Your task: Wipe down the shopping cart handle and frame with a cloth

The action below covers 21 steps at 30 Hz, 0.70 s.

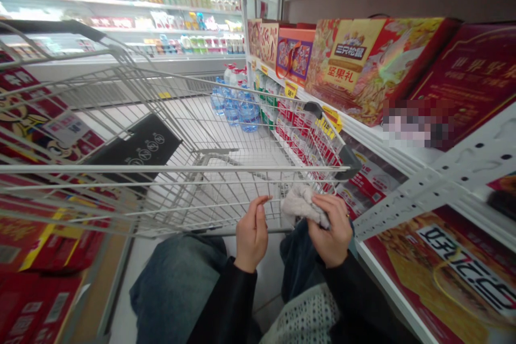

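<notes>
Black sleeves [226,303] and blue jeans [181,279] are showing, with pale fabric [304,317] between them.
The sleeves are looking plain and smooth, ending at the wrists; the washed, grey-blue denim is hanging loose and creasing around both knees; the pale fabric is carrying rows of small dark spots; a gold-coloured ring [348,215] is circling a finger of the right hand [332,231].

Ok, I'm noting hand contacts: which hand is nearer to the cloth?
Right: the right hand holds the cloth. The left hand is off to the cloth's left, not touching it.
</notes>
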{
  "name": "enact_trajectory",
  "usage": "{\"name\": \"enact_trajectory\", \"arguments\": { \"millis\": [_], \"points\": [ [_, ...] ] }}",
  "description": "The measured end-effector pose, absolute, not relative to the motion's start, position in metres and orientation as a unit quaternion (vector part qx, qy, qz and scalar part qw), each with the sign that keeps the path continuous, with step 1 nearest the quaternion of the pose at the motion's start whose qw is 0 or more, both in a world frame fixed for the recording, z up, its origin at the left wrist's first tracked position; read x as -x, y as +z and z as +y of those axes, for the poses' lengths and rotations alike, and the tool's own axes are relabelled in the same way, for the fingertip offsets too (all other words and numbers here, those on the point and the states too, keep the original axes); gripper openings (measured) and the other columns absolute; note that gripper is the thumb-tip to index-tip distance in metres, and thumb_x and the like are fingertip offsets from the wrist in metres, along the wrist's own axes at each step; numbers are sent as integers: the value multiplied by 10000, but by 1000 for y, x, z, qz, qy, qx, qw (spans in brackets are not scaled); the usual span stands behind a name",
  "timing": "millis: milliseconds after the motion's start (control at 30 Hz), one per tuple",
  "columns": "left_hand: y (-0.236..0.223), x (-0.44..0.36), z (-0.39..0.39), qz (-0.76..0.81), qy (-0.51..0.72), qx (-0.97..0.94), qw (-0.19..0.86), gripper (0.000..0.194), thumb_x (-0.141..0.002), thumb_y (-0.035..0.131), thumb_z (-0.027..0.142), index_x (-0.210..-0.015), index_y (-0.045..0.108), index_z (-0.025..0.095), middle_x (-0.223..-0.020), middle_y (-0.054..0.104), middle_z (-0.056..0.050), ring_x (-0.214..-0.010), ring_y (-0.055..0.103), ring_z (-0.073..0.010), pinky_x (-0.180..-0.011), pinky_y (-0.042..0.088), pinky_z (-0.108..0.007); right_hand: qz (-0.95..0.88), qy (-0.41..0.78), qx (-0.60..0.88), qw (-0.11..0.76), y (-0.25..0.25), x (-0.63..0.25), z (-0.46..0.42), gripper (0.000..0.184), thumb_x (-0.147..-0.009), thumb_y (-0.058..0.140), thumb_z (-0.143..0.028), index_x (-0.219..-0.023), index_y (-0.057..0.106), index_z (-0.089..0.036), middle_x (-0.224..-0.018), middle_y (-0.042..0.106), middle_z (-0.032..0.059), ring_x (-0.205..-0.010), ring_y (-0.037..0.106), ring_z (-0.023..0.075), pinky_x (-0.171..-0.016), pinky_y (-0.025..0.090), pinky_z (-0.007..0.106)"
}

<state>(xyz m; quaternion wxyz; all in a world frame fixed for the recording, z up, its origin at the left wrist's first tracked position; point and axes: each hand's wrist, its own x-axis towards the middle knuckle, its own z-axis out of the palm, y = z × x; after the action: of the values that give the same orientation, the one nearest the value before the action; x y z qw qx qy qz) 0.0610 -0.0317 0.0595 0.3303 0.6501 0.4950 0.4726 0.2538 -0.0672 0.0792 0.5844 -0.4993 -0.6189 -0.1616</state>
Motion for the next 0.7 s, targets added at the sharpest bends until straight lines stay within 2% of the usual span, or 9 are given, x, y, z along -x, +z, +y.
{"name": "enact_trajectory", "arguments": {
  "millis": [333,567,700],
  "points": [
    [58,-60,-30,492,471,-656,325,447,-1078,344,474,-1315,636,232,-642,573,27,-601,575,-143,-667,450,-282,-628,-145,502,577,68,-254,-65,345,-866,616,-38,-1140,684,-237,-1043,751,82,-1018,699,255,-899,598,484],
    [58,-60,-31,495,471,-655,324,440,-1079,348,476,-1309,639,239,-646,567,32,-609,568,-143,-687,445,-284,-604,-175,494,600,88,-257,-66,347,-856,667,-48,-1141,696,-243,-1067,755,82,-1043,700,269,-934,586,514],
    [57,-60,-31,491,471,-654,331,429,-1081,354,472,-1315,633,243,-633,552,41,-598,559,-139,-690,440,-282,-622,-154,502,580,76,-256,-65,339,-858,637,-42,-1134,686,-231,-1056,752,83,-1038,695,263,-923,586,498]
  ]
}}
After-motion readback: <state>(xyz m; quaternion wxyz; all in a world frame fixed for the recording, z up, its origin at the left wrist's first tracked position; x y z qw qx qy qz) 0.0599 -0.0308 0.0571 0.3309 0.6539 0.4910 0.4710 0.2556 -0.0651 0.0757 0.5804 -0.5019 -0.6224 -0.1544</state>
